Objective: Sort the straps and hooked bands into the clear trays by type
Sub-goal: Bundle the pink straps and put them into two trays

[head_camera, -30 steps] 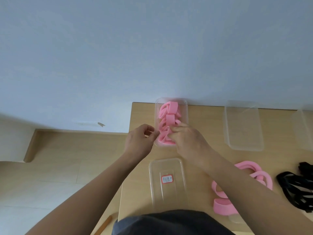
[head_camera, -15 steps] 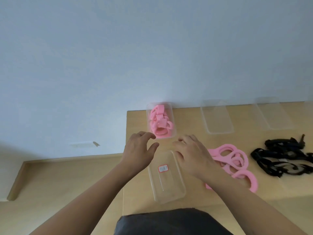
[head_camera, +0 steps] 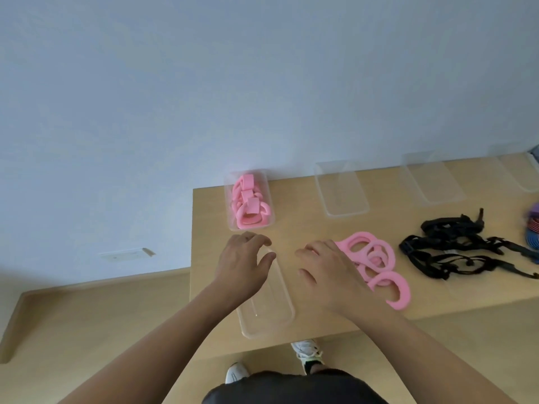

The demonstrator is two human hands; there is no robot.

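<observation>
A clear tray (head_camera: 230,199) at the table's back left corner holds several pink straps (head_camera: 249,207). More pink straps (head_camera: 376,263) lie loose in a pile at mid-table. A tangle of black hooked bands (head_camera: 455,249) lies to their right. An empty clear tray (head_camera: 277,316) stands near the front edge. My left hand (head_camera: 243,263) hovers over that tray's far end, fingers spread, holding nothing. My right hand (head_camera: 329,272) is open beside the loose pink pile, its far side touching or overlapping the straps.
Three more empty clear trays (head_camera: 341,191), (head_camera: 431,179), (head_camera: 522,170) line the back of the wooden table (head_camera: 291,228). Purple and blue bands (head_camera: 532,225) show at the right edge. The table's left edge drops to the floor; my shoes (head_camera: 306,349) are under the front edge.
Both hands have drawn back from the filled pink tray toward the near tray and opened. The view has swung right, showing more trays and bands.
</observation>
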